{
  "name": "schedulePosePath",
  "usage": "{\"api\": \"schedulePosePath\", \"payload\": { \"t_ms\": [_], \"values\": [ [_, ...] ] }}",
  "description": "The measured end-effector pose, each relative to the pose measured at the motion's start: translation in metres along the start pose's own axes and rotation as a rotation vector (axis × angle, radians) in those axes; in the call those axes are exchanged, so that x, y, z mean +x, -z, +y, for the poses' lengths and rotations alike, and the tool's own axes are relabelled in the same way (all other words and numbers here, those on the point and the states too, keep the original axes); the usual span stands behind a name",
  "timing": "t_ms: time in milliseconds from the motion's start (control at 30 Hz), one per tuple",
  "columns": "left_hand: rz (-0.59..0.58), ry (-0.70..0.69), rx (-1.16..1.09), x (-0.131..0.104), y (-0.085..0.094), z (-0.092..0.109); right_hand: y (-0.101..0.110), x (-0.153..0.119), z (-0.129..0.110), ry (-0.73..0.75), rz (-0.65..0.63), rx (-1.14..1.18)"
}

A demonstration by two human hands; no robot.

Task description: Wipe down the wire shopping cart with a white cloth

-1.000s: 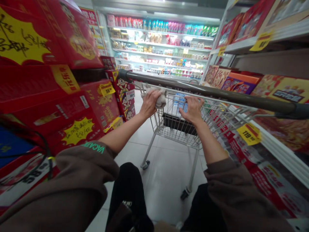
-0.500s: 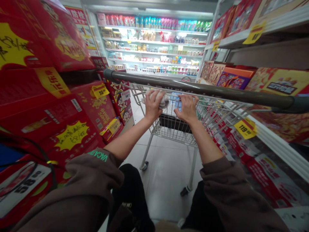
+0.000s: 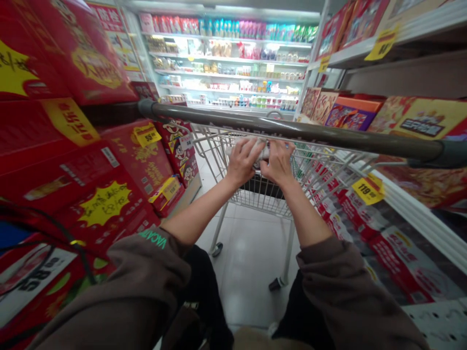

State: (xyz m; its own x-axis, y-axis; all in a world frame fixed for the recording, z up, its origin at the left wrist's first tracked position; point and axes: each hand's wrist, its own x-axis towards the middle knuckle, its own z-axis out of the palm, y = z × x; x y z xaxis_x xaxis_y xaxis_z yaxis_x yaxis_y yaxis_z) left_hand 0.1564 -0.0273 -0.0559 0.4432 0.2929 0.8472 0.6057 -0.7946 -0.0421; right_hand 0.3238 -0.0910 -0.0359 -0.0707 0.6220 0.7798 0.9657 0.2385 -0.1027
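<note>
In the head view we see both hands near the middle, close together over the near top edge of the cart (image 3: 255, 200). The left hand (image 3: 241, 163) lies a little toward one o'clock from the centre; its fingers are bent over the cloth (image 3: 264, 152) and hold it bunched under them. The right hand (image 3: 280, 163) is just beside it, toward two o'clock, with fingers curled and thumb turned toward the cloth. The two hands are nearly meeting, but we cannot tell if the right one pinches the cloth or only leans on it. The cloth itself is pale and crumpled, and we see it mostly in the gap between the hands, below the handle (image 3: 288, 127). This handle runs slantwise from ten o'clock to almost three o'clock. At twelve o'clock we see a bright cooler (image 3: 226, 75) with rows of packets. Red boxes (image 3: 87, 167) are piled at nine o'clock, and a yellow price tag (image 3: 368, 189) hangs at three o'clock. At six o'clock there is pale floor (image 3: 251, 253).
</note>
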Motion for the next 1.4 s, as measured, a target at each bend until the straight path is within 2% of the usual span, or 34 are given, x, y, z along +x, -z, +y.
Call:
{"api": "schedulePosePath", "payload": {
  "t_ms": [100, 167, 233, 333, 400, 467, 600, 700, 767, 800, 900, 967, 1033, 1100, 1167, 1233, 1300, 1400],
  "values": [
    [-0.004, -0.029, 0.023, -0.003, 0.006, -0.008, 0.001, -0.002, -0.001, 0.009, -0.012, -0.034],
    [0.061, 0.039, 0.049, -0.010, 0.013, -0.021, 0.002, -0.004, -0.001, 0.026, -0.015, -0.032],
    [0.137, 0.116, 0.075, -0.018, 0.016, -0.025, 0.001, -0.005, -0.004, 0.026, -0.005, -0.023],
    [0.164, 0.126, 0.077, -0.022, 0.007, -0.007, 0.001, -0.005, -0.010, -0.007, 0.015, -0.024],
    [0.102, 0.056, 0.051, -0.019, 0.000, 0.008, 0.002, -0.006, -0.013, -0.009, 0.009, -0.026],
    [0.053, 0.016, 0.041, -0.016, 0.001, 0.010, 0.006, -0.008, -0.013, 0.020, -0.014, -0.030],
    [0.108, 0.114, 0.072, -0.018, 0.024, -0.022, 0.022, -0.017, -0.009, 0.115, -0.061, -0.094],
    [0.124, 0.228, 0.070, -0.024, 0.037, -0.037, 0.032, -0.030, -0.003, 0.118, -0.018, -0.163],
    [0.123, 0.273, 0.060, -0.024, 0.035, -0.028, 0.036, -0.039, 0.002, 0.060, 0.056, -0.190],
    [0.112, 0.254, 0.051, -0.023, 0.032, -0.018, 0.037, -0.042, 0.005, 0.035, 0.086, -0.193],
    [0.032, 0.044, 0.009, -0.012, 0.017, 0.018, 0.039, -0.046, 0.011, 0.019, 0.116, -0.173],
    [0.003, -0.052, 0.001, -0.004, 0.011, 0.029, 0.043, -0.046, 0.016, 0.041, 0.103, -0.164],
    [0.037, -0.027, 0.030, 0.000, 0.012, 0.022, 0.051, -0.047, 0.024, 0.080, 0.066, -0.171],
    [0.106, 0.059, 0.073, -0.001, 0.017, 0.003, 0.060, -0.050, 0.035, 0.098, 0.029, -0.195],
    [0.157, 0.134, 0.096, -0.006, 0.021, -0.015, 0.066, -0.055, 0.046, 0.044, 0.052, -0.229],
    [0.178, 0.182, 0.087, -0.008, 0.021, -0.016, 0.069, -0.059, 0.056, -0.025, 0.107, -0.246],
    [0.158, 0.192, 0.050, -0.005, 0.015, 0.001, 0.068, -0.060, 0.061, -0.050, 0.139, -0.235],
    [0.079, 0.169, -0.027, 0.006, 0.003, 0.044, 0.065, -0.059, 0.063, -0.047, 0.133, -0.208]
  ]
}}
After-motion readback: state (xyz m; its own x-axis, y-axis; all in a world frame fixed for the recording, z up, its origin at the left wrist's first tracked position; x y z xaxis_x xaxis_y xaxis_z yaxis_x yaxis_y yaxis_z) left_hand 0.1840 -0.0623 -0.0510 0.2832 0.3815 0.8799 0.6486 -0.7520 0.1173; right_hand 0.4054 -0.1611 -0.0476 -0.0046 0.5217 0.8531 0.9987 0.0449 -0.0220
